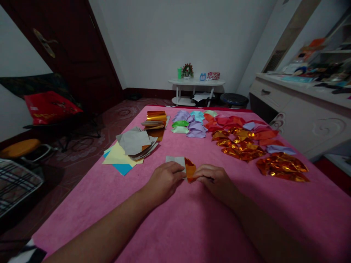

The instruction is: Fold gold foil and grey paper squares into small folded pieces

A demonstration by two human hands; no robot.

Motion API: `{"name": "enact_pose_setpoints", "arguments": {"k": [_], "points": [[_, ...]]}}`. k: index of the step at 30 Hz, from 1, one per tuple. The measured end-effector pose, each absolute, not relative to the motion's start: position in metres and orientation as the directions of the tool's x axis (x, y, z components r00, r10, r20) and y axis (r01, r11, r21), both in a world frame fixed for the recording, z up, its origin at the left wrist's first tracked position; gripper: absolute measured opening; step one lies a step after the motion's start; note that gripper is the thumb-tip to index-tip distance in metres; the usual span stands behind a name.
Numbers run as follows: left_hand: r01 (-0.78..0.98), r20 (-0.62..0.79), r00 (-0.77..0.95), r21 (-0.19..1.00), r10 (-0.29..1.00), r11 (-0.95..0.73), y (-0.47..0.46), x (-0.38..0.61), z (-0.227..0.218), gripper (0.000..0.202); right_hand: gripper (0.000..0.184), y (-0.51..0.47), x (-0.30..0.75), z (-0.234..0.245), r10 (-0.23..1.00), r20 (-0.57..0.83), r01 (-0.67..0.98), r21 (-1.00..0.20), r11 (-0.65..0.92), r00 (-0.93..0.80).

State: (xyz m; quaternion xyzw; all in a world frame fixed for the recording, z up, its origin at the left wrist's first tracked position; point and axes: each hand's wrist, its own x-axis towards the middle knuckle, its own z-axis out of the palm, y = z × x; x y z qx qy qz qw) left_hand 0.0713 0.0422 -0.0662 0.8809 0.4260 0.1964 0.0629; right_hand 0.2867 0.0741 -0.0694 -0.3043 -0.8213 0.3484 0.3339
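Note:
A small sheet of gold foil paper (pixel 191 168) lies at the middle of the table's near half, its grey back up on the left and a gold part folded over on the right. My left hand (pixel 166 178) rests on the grey part, fingers bent together and holding it against the cloth. At the right edge, my right hand (pixel 215 178) pinches the gold fold between thumb and fingers. Beyond my left hand lies a fanned stack of grey-backed sheets (pixel 134 140) over yellow paper (pixel 117 155) and blue paper (pixel 122 169).
Folded gold foil pieces (pixel 282 166) lie at the right on the pink cloth (pixel 170 223). Red (pixel 231 121), purple (pixel 196 129) and green (pixel 180 124) folded papers sit farther back. Another foil stack (pixel 156 117) stands back left. A white dresser (pixel 298 109) flanks the right side.

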Motion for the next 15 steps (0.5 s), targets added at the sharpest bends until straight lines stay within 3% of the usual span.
{"name": "enact_pose_setpoints", "arguments": {"k": [15], "points": [[0.599,0.269,0.669,0.357,0.693,-0.717,0.039,0.054,-0.065,0.03,0.015,0.078,0.278,-0.082,0.825,0.243,0.37,-0.804,0.465,-0.511]]}}
